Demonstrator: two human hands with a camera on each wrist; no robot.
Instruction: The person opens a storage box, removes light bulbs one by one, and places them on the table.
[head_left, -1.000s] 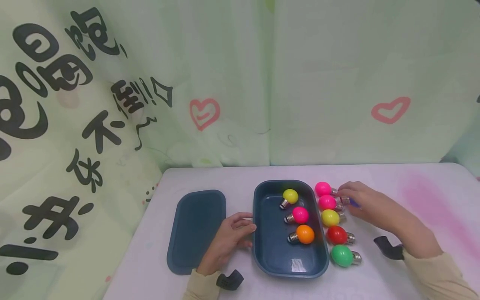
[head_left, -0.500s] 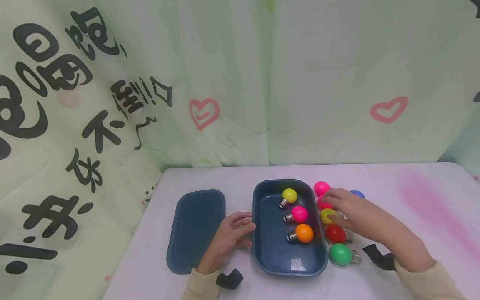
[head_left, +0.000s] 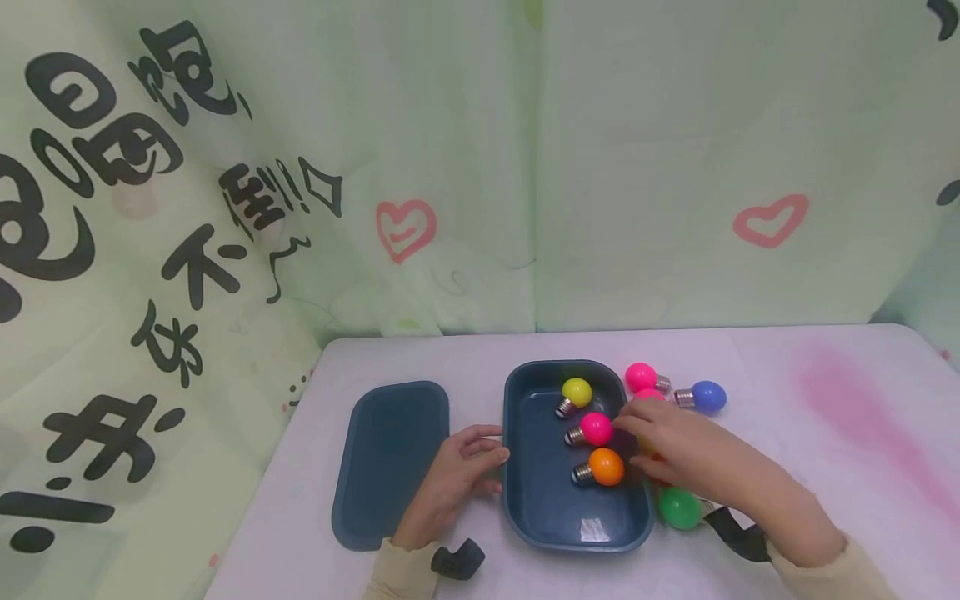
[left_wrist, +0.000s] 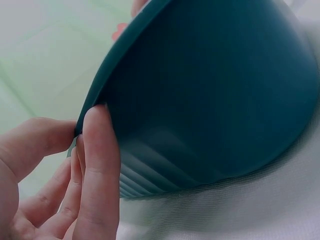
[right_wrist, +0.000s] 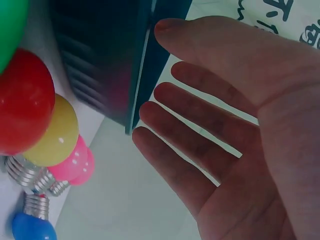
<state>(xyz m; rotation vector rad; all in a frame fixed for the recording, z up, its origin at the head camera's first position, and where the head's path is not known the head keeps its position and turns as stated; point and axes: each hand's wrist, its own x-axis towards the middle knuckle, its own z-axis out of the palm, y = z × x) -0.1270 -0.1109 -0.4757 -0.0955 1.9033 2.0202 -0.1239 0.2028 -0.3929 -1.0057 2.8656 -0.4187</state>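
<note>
In the head view, my left hand [head_left: 463, 471] is at the left edge of the dark blue tray [head_left: 555, 521]. The left wrist view shows its thumb and finger pinching the tray's rim [left_wrist: 107, 67]. My right hand [head_left: 678, 442] reaches over the tray's right edge, holding nothing; its fingers [right_wrist: 185, 132] are extended in the right wrist view. Inside the tray lie a yellow bulb [head_left: 577, 390], a pink bulb [head_left: 597, 427] and an orange bulb [head_left: 607, 467]. Beside it are a green bulb [head_left: 680, 508] and a blue bulb [head_left: 708, 397].
Left of the tray lies a flat dark blue lid [head_left: 393, 467]. Along the tray's right side are a pink bulb [head_left: 640, 377], plus a red bulb [right_wrist: 25, 105] and another yellow bulb [right_wrist: 57, 132], mostly hidden by my right hand in the head view. A printed curtain [head_left: 637, 167] hangs behind.
My right hand let go of the blue bulb, leaving it at the far right of the row, then moved left and toward me to the tray's edge. My left hand stayed put.
</note>
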